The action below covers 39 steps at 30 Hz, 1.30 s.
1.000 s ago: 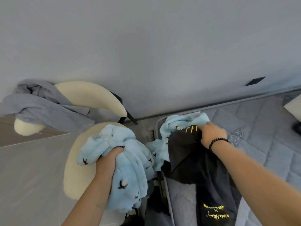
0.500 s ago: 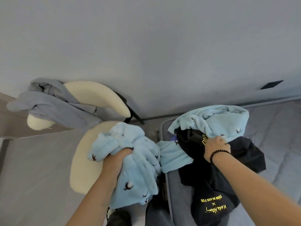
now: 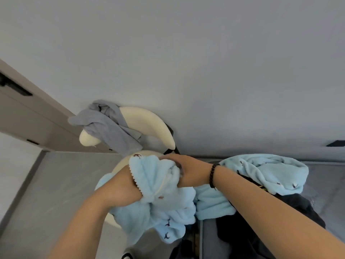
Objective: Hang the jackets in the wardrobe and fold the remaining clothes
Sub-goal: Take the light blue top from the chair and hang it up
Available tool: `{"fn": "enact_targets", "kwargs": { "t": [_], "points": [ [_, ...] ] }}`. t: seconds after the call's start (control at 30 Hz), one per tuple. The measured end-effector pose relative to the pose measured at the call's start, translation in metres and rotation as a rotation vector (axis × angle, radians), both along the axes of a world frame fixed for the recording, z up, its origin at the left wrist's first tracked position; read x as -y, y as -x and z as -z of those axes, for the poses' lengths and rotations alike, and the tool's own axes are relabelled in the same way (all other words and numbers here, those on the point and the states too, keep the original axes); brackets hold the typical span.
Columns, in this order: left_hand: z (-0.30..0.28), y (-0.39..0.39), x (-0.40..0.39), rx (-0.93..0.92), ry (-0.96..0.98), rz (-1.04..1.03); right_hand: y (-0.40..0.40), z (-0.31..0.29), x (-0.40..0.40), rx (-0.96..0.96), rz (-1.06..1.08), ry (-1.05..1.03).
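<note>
Both hands' grip on bunched fleece point(image 3: 160, 186)

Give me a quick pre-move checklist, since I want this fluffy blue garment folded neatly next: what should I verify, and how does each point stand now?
1. Left hand grips the light blue fleece garment: ok.
2. Right hand grips the same garment: ok.
3. Garment spread flat for folding: not ok, it is bunched.
4. Bed free as a folding surface: not ok, a second blue fleece piece and a black garment lie there.
5. Chair back free: not ok, a grey garment hangs on it.
</note>
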<state>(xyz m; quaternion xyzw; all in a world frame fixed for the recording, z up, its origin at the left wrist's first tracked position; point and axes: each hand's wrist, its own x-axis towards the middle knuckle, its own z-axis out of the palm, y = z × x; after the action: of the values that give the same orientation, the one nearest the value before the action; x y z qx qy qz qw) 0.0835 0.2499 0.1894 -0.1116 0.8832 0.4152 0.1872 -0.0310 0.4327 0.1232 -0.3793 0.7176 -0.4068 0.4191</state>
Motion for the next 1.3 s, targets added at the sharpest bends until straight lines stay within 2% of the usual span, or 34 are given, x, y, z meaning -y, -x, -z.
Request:
{"fn": "enact_targets", "kwargs": {
  "t": [0.1,0.2,0.3,0.37,0.43,0.5,0.57,0.67,0.8,0.87,0.97,1.07,1.13,1.2,1.3],
  "points": [
    [-0.012,-0.018,0.011,-0.073,-0.001,-0.147,-0.01,-0.015,0.024,-0.174,-0.091,-0.024],
    [-0.022,-0.039,0.029,-0.155,-0.046,-0.34,-0.014,-0.032,0.048,-0.204,0.054,0.075],
    [-0.035,-0.066,0.05,-0.048,-0.278,-0.271,-0.016,-0.053,0.074,-0.145,0.32,0.202],
    [-0.039,-0.078,0.053,-0.059,-0.345,-0.211,-0.021,-0.067,0.094,-0.165,0.364,0.232],
    [-0.031,-0.085,0.049,-0.208,-0.25,-0.32,-0.029,-0.078,0.111,-0.164,0.366,0.237],
    [-0.022,-0.091,0.048,-0.395,-0.197,-0.59,-0.037,-0.089,0.123,-0.17,0.374,0.238],
    [-0.02,-0.101,0.053,-0.504,-0.224,-0.77,-0.046,-0.099,0.131,-0.179,0.365,0.244],
    [-0.032,-0.122,0.066,-0.569,-0.339,-0.826,-0.062,-0.118,0.142,-0.238,0.307,0.243],
    [-0.058,-0.157,0.092,-0.629,-0.519,-0.959,-0.09,-0.141,0.166,-0.463,0.133,0.211],
    [-0.072,-0.182,0.107,-0.67,-0.542,-1.021,-0.11,-0.151,0.178,-0.583,0.042,0.217],
    [-0.096,-0.23,0.131,-0.707,-0.318,-0.946,-0.152,-0.168,0.198,-0.739,-0.037,0.335],
    [-0.118,-0.282,0.148,-0.717,-0.043,-0.889,-0.199,-0.18,0.221,-0.948,-0.069,0.333],
    [-0.129,-0.318,0.154,-0.768,0.169,-0.928,-0.234,-0.185,0.237,-1.056,-0.077,0.334],
    [-0.139,-0.356,0.158,-0.837,0.323,-1.019,-0.271,-0.19,0.253,-1.044,-0.067,0.372],
    [-0.153,-0.421,0.162,-0.891,0.407,-1.179,-0.317,-0.192,0.281,-0.916,-0.037,0.378]
  ]
}}
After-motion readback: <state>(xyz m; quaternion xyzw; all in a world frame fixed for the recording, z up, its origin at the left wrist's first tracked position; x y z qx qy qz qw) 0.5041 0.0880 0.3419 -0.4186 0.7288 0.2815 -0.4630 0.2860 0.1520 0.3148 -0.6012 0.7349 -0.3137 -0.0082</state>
